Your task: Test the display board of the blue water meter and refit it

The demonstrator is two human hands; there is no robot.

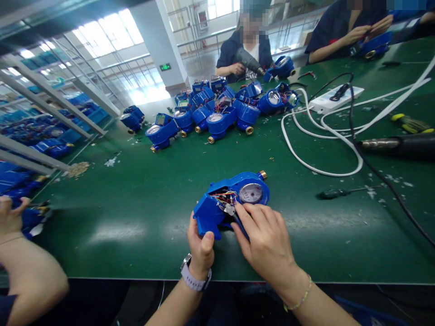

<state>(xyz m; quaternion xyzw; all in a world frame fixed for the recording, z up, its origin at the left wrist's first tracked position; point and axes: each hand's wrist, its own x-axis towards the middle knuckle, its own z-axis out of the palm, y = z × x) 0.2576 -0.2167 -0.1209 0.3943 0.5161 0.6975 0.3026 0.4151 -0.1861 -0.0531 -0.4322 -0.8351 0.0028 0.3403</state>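
A blue water meter [234,184] with a round dial and a brass end lies in front of me at the near side of the table. Its box is open, and thin coloured wires [224,196] show inside. My left hand [201,244] grips the blue cover [208,213] at the meter's left end, thumb on the near side. In my right hand [267,231] are small pliers [230,209] with silvery jaws, which reach in at the wires. Fingers partly hide the pliers' handles, so how far the jaws are apart cannot be seen.
Several blue meters [217,118] are heaped at the back. To the right are a screwdriver [335,193], a heat gun [397,144], a white power strip [336,98] and looping cables. Co-workers sit across the table, and another person's hand [12,213] is at left.
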